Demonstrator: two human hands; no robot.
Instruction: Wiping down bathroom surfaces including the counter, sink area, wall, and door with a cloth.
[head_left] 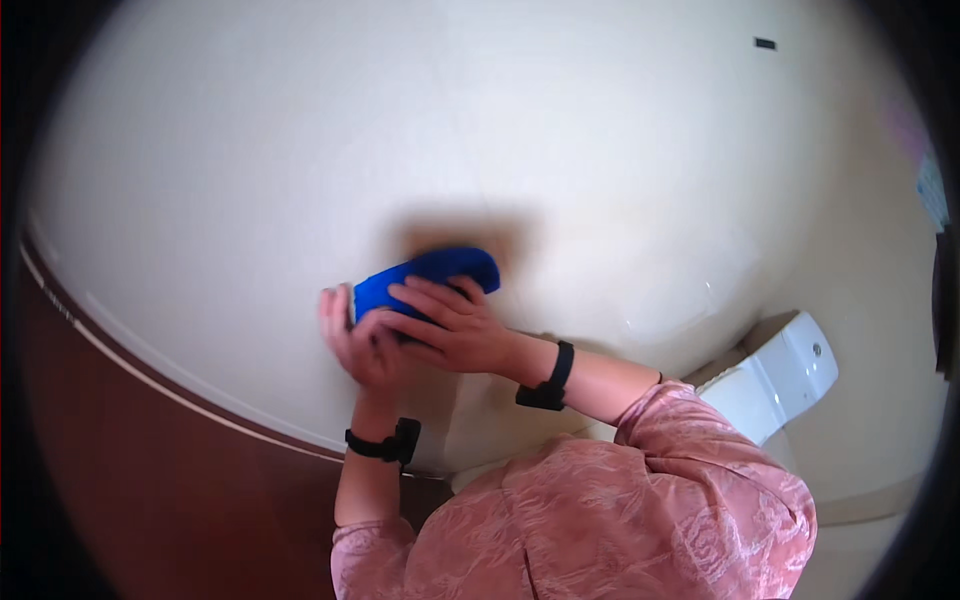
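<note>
Both my hands are at a bright blue, flat, soft-looking piece, possibly folded cloth, whose far end curves round to the right. My left hand pinches its near left end, with thumb and fingers around the edge. My right hand lies over its front side, fingers closed against it and pointing left. The hands sit close together. A blurred brown shadow or patch shows just beyond the blue piece. Black straps circle both wrists.
A large, glossy pale surface stretches behind the hands. White toilet parts stand at the right, with a round button on top. A reddish-brown surface borders at lower left. A small dark rectangle is at far upper right.
</note>
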